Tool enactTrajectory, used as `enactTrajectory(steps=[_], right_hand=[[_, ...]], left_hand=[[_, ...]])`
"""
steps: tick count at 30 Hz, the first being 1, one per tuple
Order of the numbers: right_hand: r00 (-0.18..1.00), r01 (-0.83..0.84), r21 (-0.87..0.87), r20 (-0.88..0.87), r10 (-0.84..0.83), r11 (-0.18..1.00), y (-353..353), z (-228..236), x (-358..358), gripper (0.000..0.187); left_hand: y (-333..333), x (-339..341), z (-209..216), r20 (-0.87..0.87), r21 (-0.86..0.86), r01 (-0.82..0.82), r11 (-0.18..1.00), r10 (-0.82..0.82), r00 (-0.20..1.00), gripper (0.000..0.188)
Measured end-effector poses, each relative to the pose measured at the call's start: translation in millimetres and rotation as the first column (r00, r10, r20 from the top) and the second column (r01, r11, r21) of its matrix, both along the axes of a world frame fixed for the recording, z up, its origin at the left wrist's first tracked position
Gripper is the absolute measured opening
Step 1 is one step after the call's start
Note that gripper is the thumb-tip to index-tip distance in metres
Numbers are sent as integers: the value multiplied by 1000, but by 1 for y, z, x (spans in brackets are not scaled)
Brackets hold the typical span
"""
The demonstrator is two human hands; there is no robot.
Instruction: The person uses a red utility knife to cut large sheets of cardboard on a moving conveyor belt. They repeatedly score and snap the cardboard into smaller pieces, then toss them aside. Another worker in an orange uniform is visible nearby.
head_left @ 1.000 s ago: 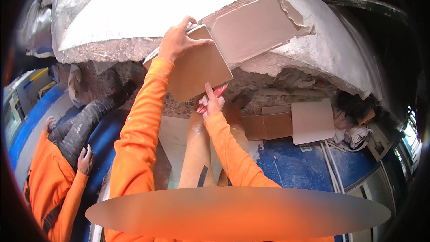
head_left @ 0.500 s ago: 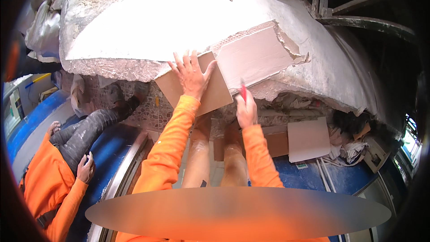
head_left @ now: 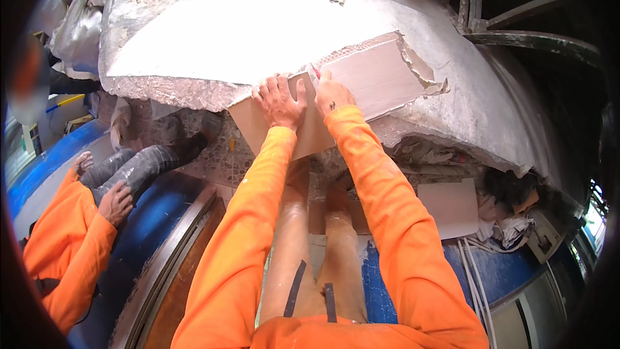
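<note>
My left hand (head_left: 281, 100) lies flat with fingers spread on a loose tan tile (head_left: 310, 136), pressing it against the grey mortar slab (head_left: 245, 32). My right hand (head_left: 331, 95) is closed around a red pencil (head_left: 315, 71), its tip at the tile's upper right edge. Just to the right, a second tan tile (head_left: 381, 81) is set into the mortar with a ragged border. Both my sleeves are orange.
Another person in orange (head_left: 64, 239) sits at the lower left, one hand (head_left: 116, 200) on a dark legging. A spare tile (head_left: 452, 207) lies lower right among rubble and white cables (head_left: 475, 271). Blue sheeting (head_left: 142, 232) covers the floor. My legs (head_left: 310, 245) stand below.
The loose tile has been lifted higher against the slab. My right hand has moved up and left with the pencil, from below the tile to its top edge beside my left hand.
</note>
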State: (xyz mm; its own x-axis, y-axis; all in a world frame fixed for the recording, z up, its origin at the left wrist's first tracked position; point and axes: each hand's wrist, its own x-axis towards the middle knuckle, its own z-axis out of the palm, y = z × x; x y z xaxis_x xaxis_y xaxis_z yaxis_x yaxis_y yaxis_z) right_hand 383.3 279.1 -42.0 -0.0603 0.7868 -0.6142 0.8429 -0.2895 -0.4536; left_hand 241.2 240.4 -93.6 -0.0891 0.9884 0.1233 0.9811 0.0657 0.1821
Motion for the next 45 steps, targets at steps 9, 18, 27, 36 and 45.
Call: enactTrajectory(steps=[9,18,27,36,45], right_hand=[[994,106,-92,-9,-108,990,11,-4,-23,32],[992,121,-136,-27,-126,983,-29,-1,-6,26],[920,381,-466,280,-276,799,-281,-67,93,29],[883,351,599,44,-468,720,-156,-8,178,26],[821,313,471,303,-484,825,53,-73,163,37]], left_hand=[[2,5,-5,-37,0,-47,999,47,998,42],[3,2,-11,-32,14,-57,998,58,998,37],[3,19,-3,34,-21,-11,1000,11,999,39],[-54,-27,-12,100,304,-218,927,196,975,88],[-82,-92,-14,751,-625,-385,680,659,-55,82]])
